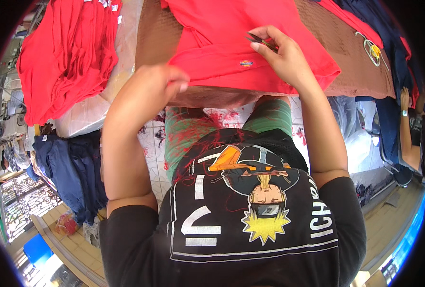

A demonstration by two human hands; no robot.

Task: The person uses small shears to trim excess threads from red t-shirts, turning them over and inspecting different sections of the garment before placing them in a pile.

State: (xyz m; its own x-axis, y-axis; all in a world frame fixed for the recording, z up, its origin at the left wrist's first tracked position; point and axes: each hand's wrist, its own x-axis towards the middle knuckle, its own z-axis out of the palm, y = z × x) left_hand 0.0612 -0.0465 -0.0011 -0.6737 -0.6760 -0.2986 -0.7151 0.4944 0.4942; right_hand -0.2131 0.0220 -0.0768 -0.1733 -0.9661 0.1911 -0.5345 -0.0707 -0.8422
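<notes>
Just beyond the person's lap, the red garment [250,28] lies spread over the near edge of the brown-covered bench [351,67], its closest edge along the rim. It looks light, limp and soft, with a matt weave that should grip skin rather than slide. It would likely crease or slump if lifted at one point, so the doubled layers along the near edge seem the surest hold, pinched flat at two spread places. The cloth is hardly fragile, though a sharp tip could nick it.

The left hand [160,80] is at the garment's left side, fingers curled and partly open, but motion blur means I cannot tell whether it pinches fabric. Farther in, past the small badge [246,63], the right hand [285,55] is closed on dark snips [256,38], gripped between thumb and fingers, tips pointing left above the cloth.

Beyond, the garment runs out of view at the top; a heap of red garments [68,57] is away to the left.
</notes>
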